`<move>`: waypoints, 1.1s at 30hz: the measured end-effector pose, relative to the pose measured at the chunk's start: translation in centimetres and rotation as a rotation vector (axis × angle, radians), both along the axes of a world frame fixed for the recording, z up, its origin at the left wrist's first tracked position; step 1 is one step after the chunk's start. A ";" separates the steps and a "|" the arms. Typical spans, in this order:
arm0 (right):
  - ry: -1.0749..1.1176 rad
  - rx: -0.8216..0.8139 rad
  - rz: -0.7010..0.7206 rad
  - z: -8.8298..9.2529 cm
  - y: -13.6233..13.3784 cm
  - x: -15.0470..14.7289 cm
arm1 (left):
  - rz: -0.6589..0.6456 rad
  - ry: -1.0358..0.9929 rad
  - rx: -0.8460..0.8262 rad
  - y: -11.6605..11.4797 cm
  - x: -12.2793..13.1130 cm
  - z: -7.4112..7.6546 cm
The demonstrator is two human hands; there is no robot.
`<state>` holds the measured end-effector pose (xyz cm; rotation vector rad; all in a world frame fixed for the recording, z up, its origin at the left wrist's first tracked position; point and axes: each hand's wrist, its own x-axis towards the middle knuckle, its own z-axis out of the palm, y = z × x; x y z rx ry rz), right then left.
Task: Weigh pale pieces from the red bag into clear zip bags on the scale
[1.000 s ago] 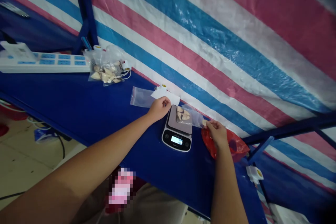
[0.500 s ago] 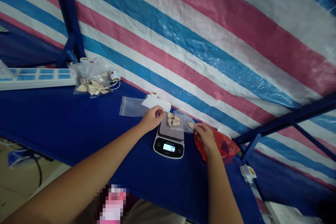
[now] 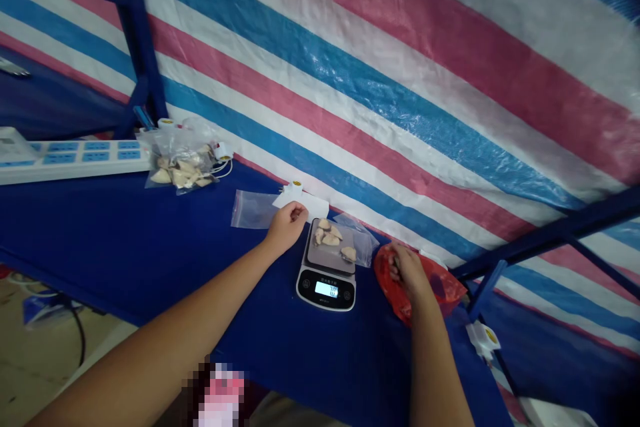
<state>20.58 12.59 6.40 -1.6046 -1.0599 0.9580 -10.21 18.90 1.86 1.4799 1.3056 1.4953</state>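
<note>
A kitchen scale [image 3: 326,290] with a lit display reading about 7.0 stands in the middle of the table. Several pale dried slices [image 3: 327,235] lie on its plate, with one separate slice [image 3: 349,253] at the right edge. A clear plastic bag [image 3: 363,247] lies against the plate's right side. My left hand [image 3: 287,227] is beside the scale's left edge, fingers curled together, with nothing visible in them. At the right, my right hand [image 3: 409,272] dips into a red plastic bag [image 3: 443,287]; its fingers are curled, and whatever they hold is hidden.
An empty clear zip bag [image 3: 253,210] and white paper [image 3: 313,205] lie behind my left hand. Farther left are clear bags of pale slices [image 3: 185,173] and a white power strip [image 3: 95,155]. A striped tarp [image 3: 350,107] and blue frame bars [image 3: 133,33] rise behind the blue table [image 3: 150,233].
My right hand has moved right from the clear bag by the scale into the red bag. The slice near its fingertips now rests on the plate's right edge. My left hand has drawn back slightly.
</note>
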 end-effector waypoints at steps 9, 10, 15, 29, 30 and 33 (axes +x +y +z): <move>0.162 -0.013 0.036 -0.6 -0.4 1.7 | -0.013 -0.007 -0.008 0.3 0.1 -0.7; 0.174 0.024 0.030 -0.7 -0.3 1.8 | -0.014 -0.006 -0.008 0.3 0.1 -0.8; 0.128 0.109 -0.026 -0.8 0.3 1.8 | -0.007 0.003 0.005 0.2 0.1 -0.8; 0.183 0.160 -0.055 -0.3 0.2 0.5 | -0.035 0.097 -0.010 -0.5 0.4 -0.5; 0.194 0.172 -0.057 -0.3 0.2 0.5 | -0.036 0.103 -0.010 -0.6 0.4 -0.5; 0.237 0.178 -0.054 -0.3 0.1 0.5 | -0.035 0.103 -0.011 -0.6 0.4 -0.5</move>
